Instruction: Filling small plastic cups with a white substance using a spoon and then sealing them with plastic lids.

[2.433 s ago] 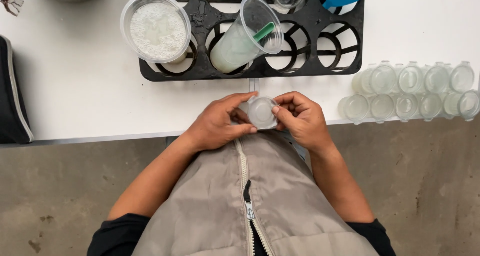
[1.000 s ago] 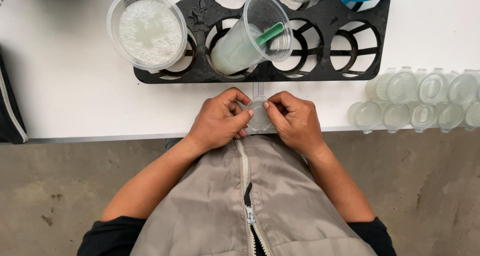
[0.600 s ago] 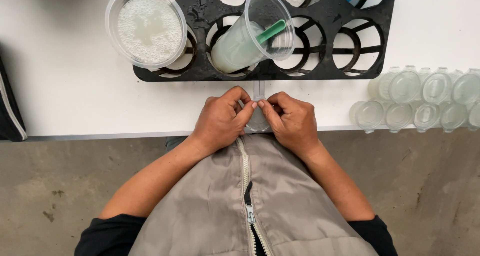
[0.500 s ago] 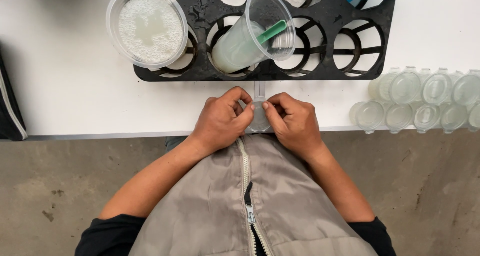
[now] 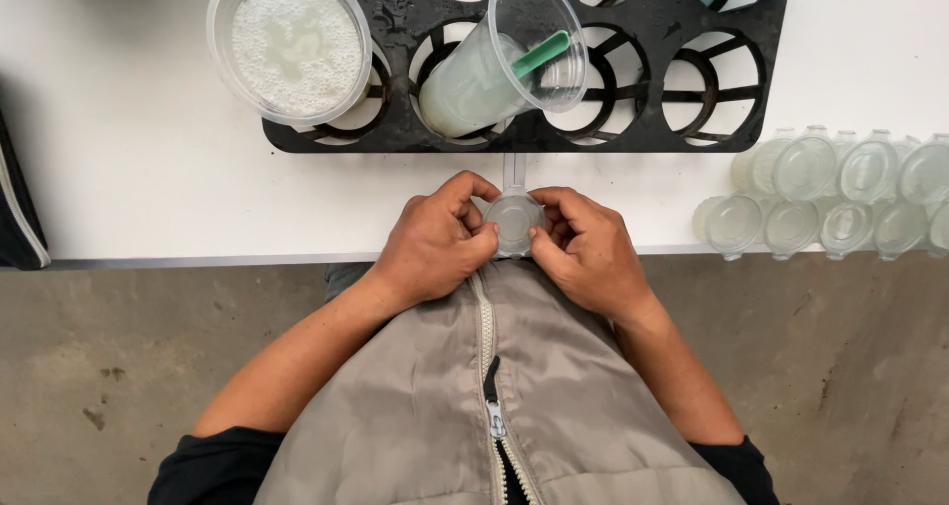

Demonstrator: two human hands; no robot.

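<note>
A small clear lidded plastic cup [image 5: 514,223] is held between both hands at the near edge of the white table [image 5: 138,189]. My left hand [image 5: 435,243] grips its left side with thumb and fingers curled around it. My right hand [image 5: 585,248] grips its right side, fingertips pressing on the lid's rim. A short clear plastic piece [image 5: 513,169] lies on the table just beyond the cup.
A black cup-holder tray [image 5: 682,120] sits farther back, holding a wide clear tub of white foamy liquid [image 5: 292,45] and a tilted clear cup with pale liquid and a green stick [image 5: 499,60]. Several small lidded cups [image 5: 830,194] are grouped at the right. A dark bag [image 5: 15,218] sits at the left edge.
Both hands pressed in closer over the small cup and hid it; now the fingers have spread slightly and the lid shows again. The view has drifted slightly.
</note>
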